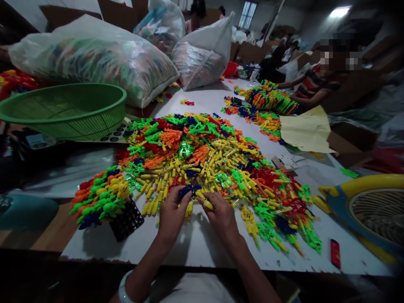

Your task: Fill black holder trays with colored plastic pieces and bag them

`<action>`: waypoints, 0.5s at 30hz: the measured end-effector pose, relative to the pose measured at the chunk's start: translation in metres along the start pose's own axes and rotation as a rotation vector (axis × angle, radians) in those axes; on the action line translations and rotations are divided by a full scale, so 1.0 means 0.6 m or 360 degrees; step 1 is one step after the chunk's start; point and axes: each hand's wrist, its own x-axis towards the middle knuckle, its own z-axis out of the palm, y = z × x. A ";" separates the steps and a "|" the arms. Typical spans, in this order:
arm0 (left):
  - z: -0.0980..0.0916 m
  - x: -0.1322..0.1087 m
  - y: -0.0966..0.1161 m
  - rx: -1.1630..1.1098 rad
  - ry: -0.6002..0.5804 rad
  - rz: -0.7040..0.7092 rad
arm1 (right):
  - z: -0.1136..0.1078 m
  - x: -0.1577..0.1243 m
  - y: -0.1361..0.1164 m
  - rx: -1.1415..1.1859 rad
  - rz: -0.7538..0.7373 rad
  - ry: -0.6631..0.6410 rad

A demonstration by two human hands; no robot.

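My left hand [173,212] is closed around a dark blue plastic piece [189,190] that juts out above its thumb and fingers. Close beside it, my right hand [220,213] pinches a small yellow plastic tube [207,204]. Both hands are just over the near side of a big heap of plastic toy parts [195,130] in green, orange, red, blue and yellow. Many yellow tubes [164,185] lie at the front of that heap. To the left, a black perforated rack [128,221] stands tilted, with rows of coloured figure pieces [104,193] in it.
A green basket [116,99] and stuffed clear sacks [94,54] stand at the back left. On the right are a yellow-and-blue fan [347,187], a red lighter [335,253] and a power strip [284,162]. Across the table, a person [318,86] handles another pile [274,99].
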 end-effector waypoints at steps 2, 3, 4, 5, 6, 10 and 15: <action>-0.002 -0.006 0.002 0.0229 -0.0014 0.0122 | -0.001 0.002 -0.001 -0.0026 0.0038 -0.0041; -0.004 -0.007 0.002 0.0307 -0.0036 0.0160 | -0.001 0.003 0.000 -0.0018 0.0054 -0.0054; -0.007 -0.006 0.002 0.0324 -0.0073 0.0164 | -0.002 0.004 0.003 0.0012 0.0064 -0.0064; -0.010 -0.003 0.002 0.0266 -0.0123 0.0131 | -0.002 0.005 0.008 0.0064 0.0067 -0.0076; -0.013 0.001 0.000 0.0142 -0.0180 0.0068 | -0.002 0.007 0.014 0.0138 0.0068 -0.0092; -0.019 0.019 -0.010 -0.0381 -0.0459 -0.0268 | 0.000 0.011 0.048 0.0433 0.0154 -0.0248; -0.026 0.028 -0.019 -0.0152 -0.0550 -0.0106 | -0.054 0.004 0.085 0.0294 0.0282 -0.0170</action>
